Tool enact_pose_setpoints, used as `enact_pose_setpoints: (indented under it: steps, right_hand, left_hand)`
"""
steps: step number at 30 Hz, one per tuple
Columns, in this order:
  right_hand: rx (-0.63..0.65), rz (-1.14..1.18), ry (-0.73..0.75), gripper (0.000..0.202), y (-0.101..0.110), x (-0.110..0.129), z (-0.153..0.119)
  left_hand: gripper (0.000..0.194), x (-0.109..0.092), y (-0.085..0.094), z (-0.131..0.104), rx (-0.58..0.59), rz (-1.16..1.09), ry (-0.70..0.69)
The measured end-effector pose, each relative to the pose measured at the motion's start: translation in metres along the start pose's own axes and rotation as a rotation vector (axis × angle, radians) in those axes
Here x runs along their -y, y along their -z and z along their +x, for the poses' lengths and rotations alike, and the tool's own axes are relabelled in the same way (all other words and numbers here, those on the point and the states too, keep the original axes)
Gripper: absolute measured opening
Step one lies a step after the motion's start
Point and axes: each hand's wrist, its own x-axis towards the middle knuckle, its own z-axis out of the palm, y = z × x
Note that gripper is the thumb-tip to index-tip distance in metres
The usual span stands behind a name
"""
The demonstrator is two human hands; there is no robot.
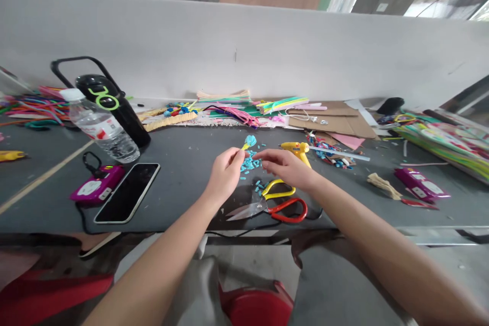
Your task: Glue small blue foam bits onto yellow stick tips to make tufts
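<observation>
My left hand (225,173) pinches the yellow stem of a small flower-like piece with a blue head (250,140). Just to its right, my right hand (286,167) hovers at the edge of a pile of short blue cut pieces (250,164), its fingers loosely curved and a little apart. I cannot make out anything between those fingertips. Several more blue bits lie closer to me, beside scissors (280,205) with one yellow and one red handle. Beyond my right hand lies a yellow hot glue gun (296,148) with a glue stick in its back.
At left stand a water bottle (103,125) and a black flask (120,112), near a phone (128,193) and a purple power socket (100,183). Bundles of coloured stems (282,105) and cardboard (336,119) line the white partition (183,46). Another purple socket (420,183) sits at right.
</observation>
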Motion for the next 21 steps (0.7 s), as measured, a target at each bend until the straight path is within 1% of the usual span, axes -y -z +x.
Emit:
enact_pose_setpoints:
  steps: [3, 6, 8, 14, 21]
  right_hand:
    - [-0.009, 0.157, -0.01, 0.023, -0.007, 0.005, -0.013]
    - [-0.075, 0.313, -0.019, 0.025, -0.013, 0.005, -0.02]
    - [-0.13, 0.375, -0.033, 0.028, -0.015, 0.006, -0.021]
    - [-0.288, 0.353, 0.003, 0.033, -0.02, 0.008, -0.018]
    - [-0.369, 0.376, 0.042, 0.034, -0.032, 0.009, -0.02]
  left_hand:
    - [0.034, -0.003, -0.003, -0.005, 0.017, -0.019, 0.008]
    - [0.034, -0.004, -0.004, -0.007, 0.03, -0.036, 0.013]
    - [0.035, -0.003, -0.005, -0.007, 0.039, -0.045, 0.011]
    - [0.033, 0.001, -0.012, -0.011, 0.084, -0.051, -0.025]
    - [0.029, 0.0, -0.021, -0.02, 0.132, -0.092, -0.05]
